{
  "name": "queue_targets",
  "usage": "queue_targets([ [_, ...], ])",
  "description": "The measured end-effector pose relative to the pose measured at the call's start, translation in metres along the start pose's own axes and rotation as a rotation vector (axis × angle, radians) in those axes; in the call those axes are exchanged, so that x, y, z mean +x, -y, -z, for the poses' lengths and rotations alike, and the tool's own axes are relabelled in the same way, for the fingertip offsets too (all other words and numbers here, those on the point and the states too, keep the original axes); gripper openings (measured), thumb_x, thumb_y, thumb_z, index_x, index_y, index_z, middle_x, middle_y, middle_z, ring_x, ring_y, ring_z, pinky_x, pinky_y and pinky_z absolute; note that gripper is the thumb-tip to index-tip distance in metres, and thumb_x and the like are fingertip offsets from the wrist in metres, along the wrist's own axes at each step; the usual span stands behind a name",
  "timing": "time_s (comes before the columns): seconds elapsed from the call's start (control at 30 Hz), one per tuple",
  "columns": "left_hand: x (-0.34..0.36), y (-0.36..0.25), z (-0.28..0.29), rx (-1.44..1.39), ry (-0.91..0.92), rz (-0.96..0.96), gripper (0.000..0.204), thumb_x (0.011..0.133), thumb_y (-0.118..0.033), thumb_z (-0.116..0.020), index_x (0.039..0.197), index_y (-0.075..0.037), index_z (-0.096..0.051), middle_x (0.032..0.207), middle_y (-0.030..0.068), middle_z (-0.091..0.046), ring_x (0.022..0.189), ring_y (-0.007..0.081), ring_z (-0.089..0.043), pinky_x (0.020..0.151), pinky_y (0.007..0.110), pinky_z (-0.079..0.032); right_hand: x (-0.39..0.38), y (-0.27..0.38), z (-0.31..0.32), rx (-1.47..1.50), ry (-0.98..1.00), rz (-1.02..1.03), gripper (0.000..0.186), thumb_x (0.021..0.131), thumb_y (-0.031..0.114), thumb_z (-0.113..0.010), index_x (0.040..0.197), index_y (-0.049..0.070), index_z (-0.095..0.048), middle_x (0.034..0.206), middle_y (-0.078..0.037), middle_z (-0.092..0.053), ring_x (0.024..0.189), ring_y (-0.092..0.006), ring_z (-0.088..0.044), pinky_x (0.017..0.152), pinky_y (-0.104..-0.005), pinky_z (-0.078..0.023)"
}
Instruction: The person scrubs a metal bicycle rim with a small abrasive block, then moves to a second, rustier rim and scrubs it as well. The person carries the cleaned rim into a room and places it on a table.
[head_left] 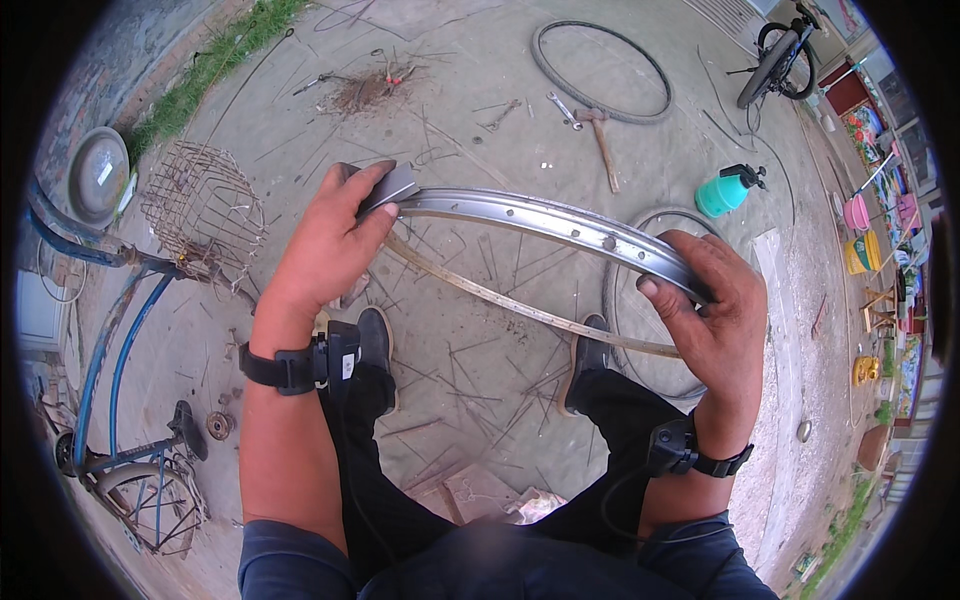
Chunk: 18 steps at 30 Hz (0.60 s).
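A bare silver bicycle wheel rim (540, 222) without spokes is held up in front of me, tilted, its holes showing along the inner side. My right hand (715, 310) grips its right side, thumb inside and fingers over the outer edge. At the rim's upper left, my left hand (335, 235) is closed on a small flat grey piece (393, 187) that looks like folded sandpaper. That piece meets the rim's end of view there; its underside is hidden. The rim's near side hangs lower, above my shoes (375, 345).
Loose spokes (460, 375) litter the concrete between my feet. A tyre (540, 60), hammer (606, 155), wrench (562, 110) and teal spray bottle (724, 192) lie or stand beyond. At left are a blue bicycle frame (95, 340) and wire basket (205, 210); another tyre (612, 290) lies right.
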<state>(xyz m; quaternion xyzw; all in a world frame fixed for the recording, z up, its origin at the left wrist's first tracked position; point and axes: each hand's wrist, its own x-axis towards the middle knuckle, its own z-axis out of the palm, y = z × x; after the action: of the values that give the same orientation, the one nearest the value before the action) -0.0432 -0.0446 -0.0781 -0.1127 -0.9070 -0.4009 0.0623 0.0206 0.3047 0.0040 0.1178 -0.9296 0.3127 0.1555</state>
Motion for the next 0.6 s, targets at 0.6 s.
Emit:
queue_targets([
  [0.6, 0.0027, -0.0011, -0.0003, 0.012, 0.004, -0.029, 0.038, 0.099, -0.015, -0.065, 0.134, 0.001, -0.061, 0.106, 0.0174, -0.054, 0.093, 0.0328, -0.059, 0.083, 0.038, -0.050, 0.0000, -0.0020, 0.0002, -0.011, -0.006, 0.021, 0.028, 0.075, 0.016, -0.084, 0.101, 0.010, -0.076, 0.070, -0.007, -0.054, 0.059, -0.0217, -0.052, 0.055, -0.0346, -0.040],
])
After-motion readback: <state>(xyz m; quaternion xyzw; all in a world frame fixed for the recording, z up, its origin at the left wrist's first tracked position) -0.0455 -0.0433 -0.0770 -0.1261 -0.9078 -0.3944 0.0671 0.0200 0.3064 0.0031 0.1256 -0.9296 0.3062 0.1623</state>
